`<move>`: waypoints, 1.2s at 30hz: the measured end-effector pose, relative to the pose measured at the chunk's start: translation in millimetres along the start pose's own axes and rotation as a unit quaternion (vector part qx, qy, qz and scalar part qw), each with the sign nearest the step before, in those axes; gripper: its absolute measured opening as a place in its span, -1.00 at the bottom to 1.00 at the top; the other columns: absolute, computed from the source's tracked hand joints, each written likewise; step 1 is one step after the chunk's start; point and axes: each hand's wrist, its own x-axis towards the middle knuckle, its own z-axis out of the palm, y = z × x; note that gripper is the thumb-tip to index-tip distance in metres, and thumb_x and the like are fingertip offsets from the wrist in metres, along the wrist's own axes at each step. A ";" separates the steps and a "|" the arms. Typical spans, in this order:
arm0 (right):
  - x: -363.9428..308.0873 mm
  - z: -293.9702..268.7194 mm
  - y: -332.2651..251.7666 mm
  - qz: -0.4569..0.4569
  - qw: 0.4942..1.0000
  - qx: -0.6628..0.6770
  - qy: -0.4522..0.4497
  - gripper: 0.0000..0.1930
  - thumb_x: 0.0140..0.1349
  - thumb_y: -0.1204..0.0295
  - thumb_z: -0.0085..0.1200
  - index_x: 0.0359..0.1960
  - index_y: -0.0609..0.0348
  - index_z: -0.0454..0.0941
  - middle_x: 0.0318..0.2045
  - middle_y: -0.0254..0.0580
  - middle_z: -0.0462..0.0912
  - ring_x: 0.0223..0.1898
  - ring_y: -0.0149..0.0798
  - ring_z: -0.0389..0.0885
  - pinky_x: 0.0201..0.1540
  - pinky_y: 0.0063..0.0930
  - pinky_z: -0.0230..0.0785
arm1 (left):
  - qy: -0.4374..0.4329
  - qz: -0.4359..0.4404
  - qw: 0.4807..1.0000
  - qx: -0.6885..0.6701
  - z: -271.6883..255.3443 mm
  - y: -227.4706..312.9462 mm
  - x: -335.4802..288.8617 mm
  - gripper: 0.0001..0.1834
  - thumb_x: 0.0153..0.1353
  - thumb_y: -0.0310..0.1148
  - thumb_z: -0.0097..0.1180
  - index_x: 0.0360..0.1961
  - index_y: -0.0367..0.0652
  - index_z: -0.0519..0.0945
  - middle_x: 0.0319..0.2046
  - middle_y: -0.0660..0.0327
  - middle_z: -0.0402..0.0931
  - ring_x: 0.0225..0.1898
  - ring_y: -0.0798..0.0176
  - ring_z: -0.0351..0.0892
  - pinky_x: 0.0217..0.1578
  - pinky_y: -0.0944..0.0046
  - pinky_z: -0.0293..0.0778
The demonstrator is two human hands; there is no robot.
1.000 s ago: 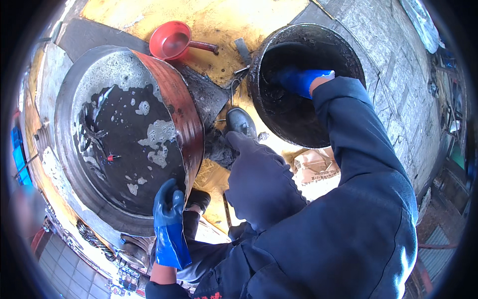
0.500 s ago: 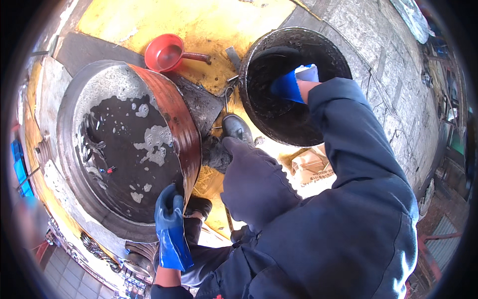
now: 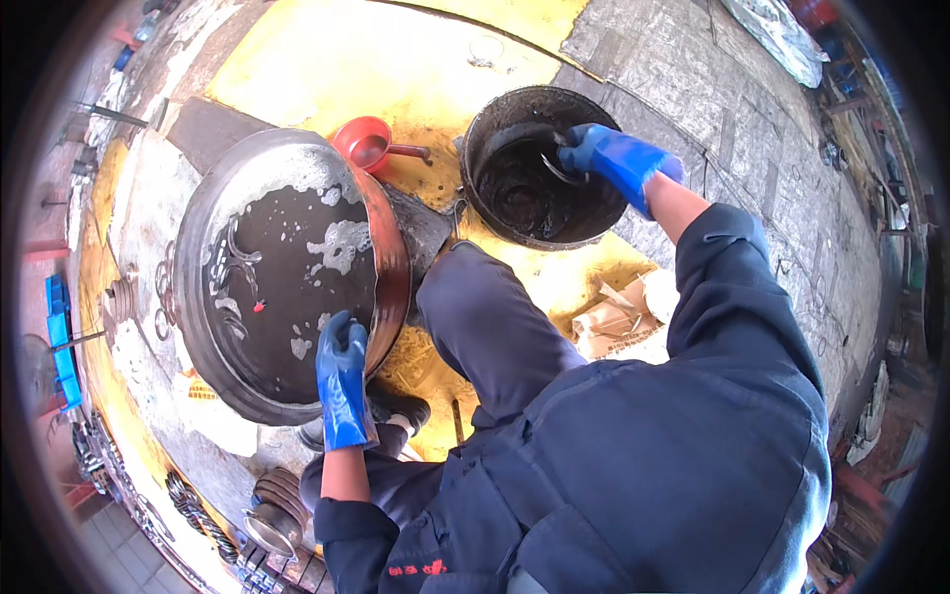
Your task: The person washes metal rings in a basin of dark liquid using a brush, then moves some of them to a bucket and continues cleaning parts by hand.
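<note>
My left hand (image 3: 343, 381), in a blue rubber glove, is closed over the near right rim of a large round tub (image 3: 389, 243). Dark liquid with patches of pale foam fills the tub. Several curved metal pieces and a small red object (image 3: 259, 307) show in it at the left. Over the right part of a black, grimy bucket (image 3: 480, 193), my gloved right hand (image 3: 606, 156) grips a thin, shiny, curved metal ring (image 3: 560, 173). The fingers hide part of this ring. Dark residue coats the bucket's inside.
A red ladle (image 3: 364, 145) lies behind the tub and bucket. Torn brown paper packaging (image 3: 616, 325) is right of my knee. Stacked metal rings (image 3: 277, 510) stand at the lower left. A blue object (image 3: 62, 342) sits at the far left edge.
My right hand has come up from deep inside the bucket, and a metal ring now shows in its fingers. My left hand stays at the tub's rim. The whole view has shifted.
</note>
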 end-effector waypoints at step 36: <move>-78.2 231.1 -276.9 -0.331 0.917 -0.212 0.071 -0.72 0.02 0.25 0.14 -0.20 -0.02 0.60 -0.26 -0.13 0.65 -0.25 -0.12 0.65 -0.21 -0.27 0.50 | -0.083 -0.069 0.822 -0.559 -59.7 98.9 46.6 -0.49 0.29 -0.06 0.02 0.15 -0.13 0.36 0.10 0.10 0.45 0.07 0.07 0.47 0.06 0.04 0.47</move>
